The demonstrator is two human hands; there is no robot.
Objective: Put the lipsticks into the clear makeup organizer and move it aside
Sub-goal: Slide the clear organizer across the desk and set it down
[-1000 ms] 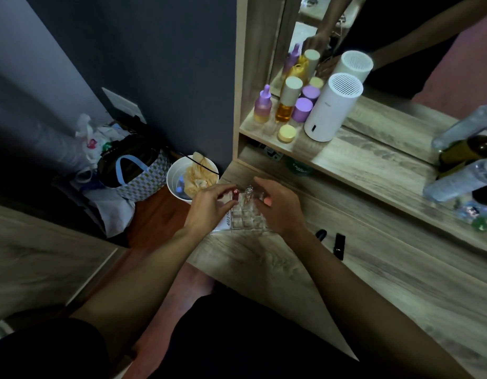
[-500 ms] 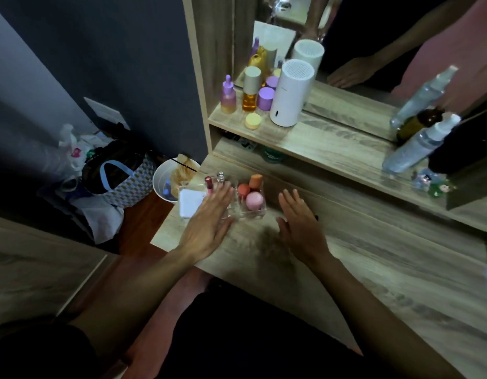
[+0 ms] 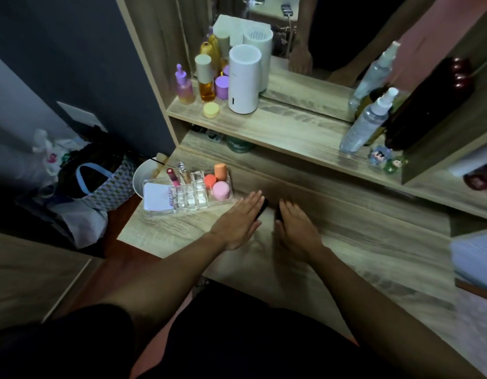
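The clear acrylic makeup organizer point(image 3: 189, 191), long axis running left to right, sits left of the flat, empty left hand point(image 3: 241, 217), already holding a pink lipstick point(image 3: 172, 177). Two black lipstick tubes point(image 3: 261, 207) lie beneath both hands' fingertips. The right hand point(image 3: 297, 228) is open too; gathering those tubes looks next.

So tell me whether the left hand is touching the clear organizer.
Apart. The head view shows bare wood between the left hand and the clear organizer, which sits off to its left.
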